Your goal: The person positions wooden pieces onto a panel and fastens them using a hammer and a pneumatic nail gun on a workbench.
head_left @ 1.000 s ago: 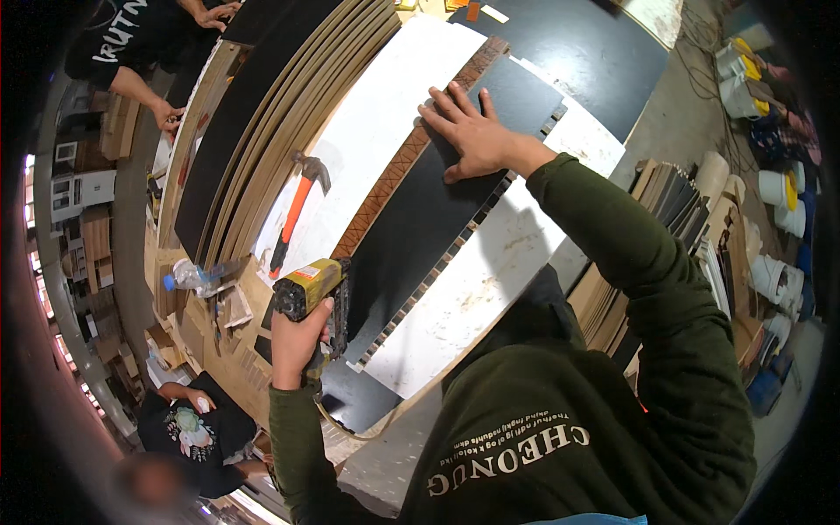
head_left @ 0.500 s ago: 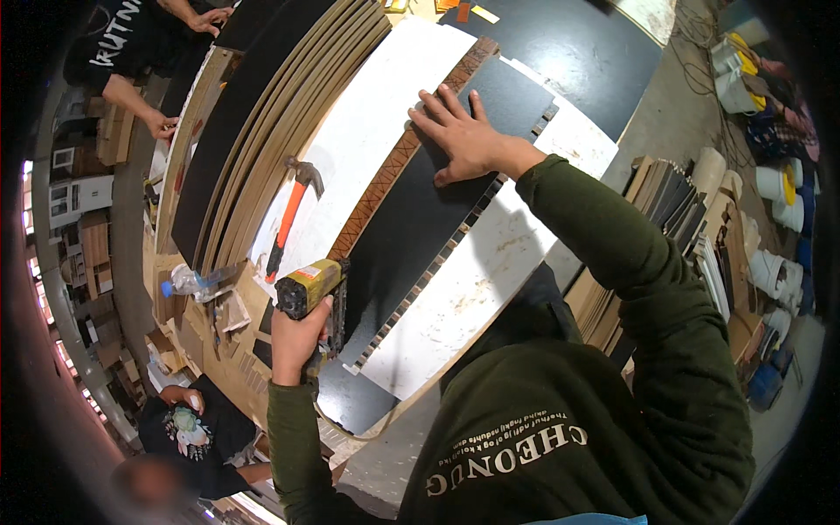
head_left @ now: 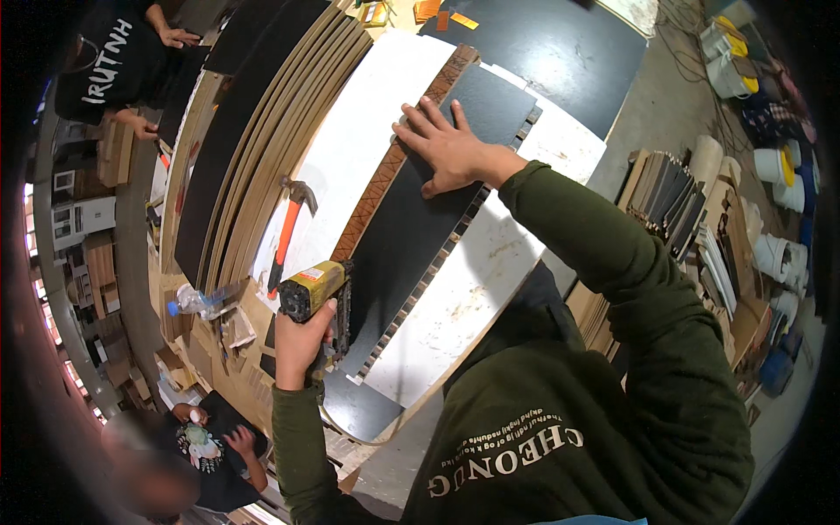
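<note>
My left hand (head_left: 303,343) is wrapped round a yellow-and-black nail gun (head_left: 315,287), which sits at the near end of a long black panel (head_left: 398,214). A brown strip with dark zigzag marks (head_left: 374,201) runs along the panel's left edge. Small blocks (head_left: 435,274) line its right edge. My right hand (head_left: 444,147) lies flat with fingers spread, pressed on the panel's farther half and reaching toward the brown strip. A claw hammer with an orange handle (head_left: 287,232) rests on the white board (head_left: 481,302) left of the panel. The gun's nose is hidden.
A stack of dark-faced boards (head_left: 289,114) stands along the left. Beside it is a plastic bottle (head_left: 199,300). Co-workers are at upper left (head_left: 109,70) and lower left (head_left: 219,442). Orange strips (head_left: 464,21) lie on the black sheet at the far end. Buckets (head_left: 774,166) stand at right.
The view has shifted slightly. My right hand stays spread on the panel and my left keeps hold of the nail gun. The lower-left co-worker's hand has come up into sight.
</note>
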Available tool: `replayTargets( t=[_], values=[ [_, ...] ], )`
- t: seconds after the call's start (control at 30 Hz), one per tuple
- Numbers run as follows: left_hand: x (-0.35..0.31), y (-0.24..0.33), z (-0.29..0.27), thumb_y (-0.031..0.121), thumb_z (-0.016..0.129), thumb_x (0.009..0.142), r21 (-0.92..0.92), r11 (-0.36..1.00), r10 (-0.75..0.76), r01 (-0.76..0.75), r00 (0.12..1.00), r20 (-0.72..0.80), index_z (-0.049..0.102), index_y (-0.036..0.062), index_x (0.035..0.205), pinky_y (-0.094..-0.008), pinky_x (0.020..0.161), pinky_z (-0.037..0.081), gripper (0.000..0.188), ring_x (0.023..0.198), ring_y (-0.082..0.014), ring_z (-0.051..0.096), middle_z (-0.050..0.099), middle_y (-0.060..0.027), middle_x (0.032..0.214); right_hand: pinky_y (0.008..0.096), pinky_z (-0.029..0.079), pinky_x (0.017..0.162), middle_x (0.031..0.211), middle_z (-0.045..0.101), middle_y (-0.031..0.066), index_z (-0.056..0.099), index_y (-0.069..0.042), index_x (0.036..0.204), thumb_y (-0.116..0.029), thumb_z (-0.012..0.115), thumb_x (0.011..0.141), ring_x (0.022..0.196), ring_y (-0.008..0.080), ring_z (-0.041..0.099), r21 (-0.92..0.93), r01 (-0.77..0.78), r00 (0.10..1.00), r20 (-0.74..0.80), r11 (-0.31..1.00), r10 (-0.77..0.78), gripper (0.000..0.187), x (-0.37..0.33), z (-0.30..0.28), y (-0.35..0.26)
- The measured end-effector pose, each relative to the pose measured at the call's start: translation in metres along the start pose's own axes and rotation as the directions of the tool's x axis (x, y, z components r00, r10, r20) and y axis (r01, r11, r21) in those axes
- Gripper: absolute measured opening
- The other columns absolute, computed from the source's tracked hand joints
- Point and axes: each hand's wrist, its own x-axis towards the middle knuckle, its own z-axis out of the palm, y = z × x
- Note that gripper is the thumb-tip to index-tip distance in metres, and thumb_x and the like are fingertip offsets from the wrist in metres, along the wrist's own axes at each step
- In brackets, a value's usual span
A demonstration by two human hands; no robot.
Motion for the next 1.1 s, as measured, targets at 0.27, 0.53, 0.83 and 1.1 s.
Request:
replayTargets(
  t=[0.27,0.53,0.83,1.1],
  values=[
    [0.006,0.004,0.004,0.013,0.066,0.08,0.15,0.986,0.07,-0.069,0.998,-0.001,0.063,-0.0038,0.09,-0.0253,0.042,0.041,0.02,0.046,-0.0094,0.051,0.057,-0.0028,0.062,0.0639,0.001,0.107,0.151,0.006,0.0175,0.017,-0.011,0.145,-0.04,0.075,0.064,0.14,0.0383,-0.002,-0.018,-0.005,1.0,0.012,1.0,0.005,0.104,0.001,-0.004,0.002],
    [-0.001,0.023,0.021,0.012,0.067,0.081,-0.124,0.992,-0.031,0.031,1.0,-0.003,0.06,-0.0031,0.095,-0.0226,0.043,0.045,0.022,0.048,-0.0078,0.051,0.056,-0.0022,0.066,0.0624,0.005,0.108,0.151,0.009,0.0163,0.019,-0.011,0.145,-0.047,0.076,0.063,0.14,0.0373,0.002,-0.006,0.008,1.0,0.02,1.0,-0.008,0.106,-0.003,-0.008,0.003],
    [-0.002,0.038,0.043,0.014,0.068,0.08,-0.101,0.984,-0.156,0.144,0.981,-0.115,0.06,-0.0021,0.092,-0.0238,0.044,0.047,0.022,0.048,-0.0088,0.052,0.056,-0.0025,0.063,0.0549,0.016,0.11,0.151,0.017,0.0113,0.024,-0.009,0.142,-0.058,0.072,0.063,0.139,0.0303,0.016,-0.039,-0.089,0.974,-0.211,0.995,0.079,0.105,-0.029,-0.047,0.086],
    [-0.002,0.042,0.052,0.016,0.069,0.079,-0.127,0.975,-0.203,0.18,0.956,-0.21,0.061,-0.0018,0.089,-0.0251,0.046,0.049,0.022,0.047,-0.0094,0.053,0.056,-0.0031,0.06,0.0515,0.017,0.111,0.148,0.026,0.0121,0.038,-0.016,0.138,-0.041,0.061,0.083,0.134,0.0328,0.028,0.42,-0.075,0.982,-0.128,0.905,0.141,0.065,-0.038,-0.045,0.149]
  ],
)
